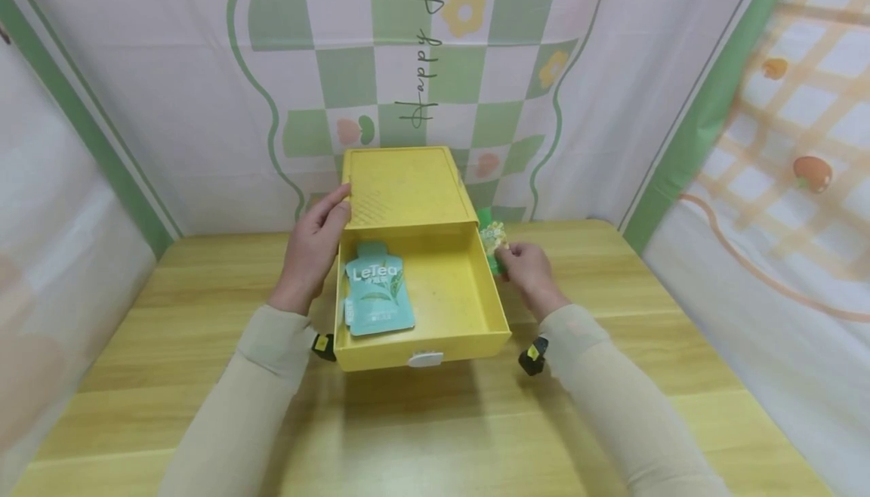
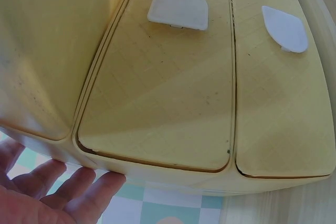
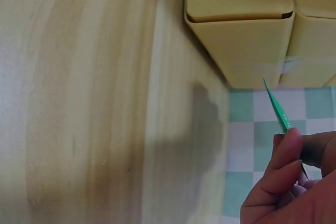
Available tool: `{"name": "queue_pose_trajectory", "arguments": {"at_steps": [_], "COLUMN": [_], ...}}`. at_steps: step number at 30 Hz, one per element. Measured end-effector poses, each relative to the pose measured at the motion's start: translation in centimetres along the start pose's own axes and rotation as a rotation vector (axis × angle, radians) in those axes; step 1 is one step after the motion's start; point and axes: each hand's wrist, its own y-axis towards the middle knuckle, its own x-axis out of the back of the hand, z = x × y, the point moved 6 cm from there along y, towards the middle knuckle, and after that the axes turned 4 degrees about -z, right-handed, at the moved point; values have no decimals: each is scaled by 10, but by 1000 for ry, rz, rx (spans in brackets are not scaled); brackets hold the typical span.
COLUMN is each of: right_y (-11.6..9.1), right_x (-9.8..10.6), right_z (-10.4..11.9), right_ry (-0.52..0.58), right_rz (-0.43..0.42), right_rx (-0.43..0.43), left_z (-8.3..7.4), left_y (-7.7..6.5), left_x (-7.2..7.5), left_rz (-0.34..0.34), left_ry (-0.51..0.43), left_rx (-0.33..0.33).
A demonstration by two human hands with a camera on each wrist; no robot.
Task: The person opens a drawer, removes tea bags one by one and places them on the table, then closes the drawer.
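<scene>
A yellow drawer cabinet point(image 1: 411, 180) stands on the table, its top drawer point(image 1: 458, 285) pulled out. Inside that drawer, at its left side, lies a teal pouch point(image 1: 377, 293) lettered "LeTea". My left hand point(image 1: 316, 244) rests against the cabinet's left side near the top; the left wrist view shows its fingers point(image 2: 79, 182) extended along the cabinet wall. To the right of the drawer, my right hand point(image 1: 529, 274) pinches a green sachet point(image 1: 494, 236) with a yellowish print. From the right wrist, this sachet point(image 3: 278, 108) appears edge-on between thumb and fingers, apart from the cabinet.
Two lower drawers with white pull tabs point(image 2: 178, 9) are closed. Behind the cabinet hangs a checked green and white curtain point(image 1: 401, 21). The wooden table point(image 1: 421, 436) extends in front and to both sides. Each wrist carries a small black device point(image 1: 533, 356).
</scene>
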Motion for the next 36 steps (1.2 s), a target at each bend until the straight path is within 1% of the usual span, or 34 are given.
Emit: {"name": "queue_pose_trajectory", "arguments": {"at_steps": [6,11,13,18,23,31,36], "right_y": [1,0,0,1,4,6,9], "right_x": [-5,-8,-9,-11,-12,-12,-12], "right_z": [-7,-11,-12,-17,-25,-36,-35], "right_ry": [16,20,13,-46,-90,-174,-280], "right_rz": [32,35,37,20,9,10,-22], "right_rx": [-20,-28,-18,10,15,-28,15], "left_z": [0,0,0,1,1,0,0], "left_y": [0,1,1,1,1,1,1], "left_x": [1,0,1,1,0,0,0], "left_rz": [-2,-1,-1,1,1,-2,-7], "left_ry": [-5,-4,-2,2,1,12,21], "left_rx": [-3,-5,-4,-4,-8,-18,-16]}}
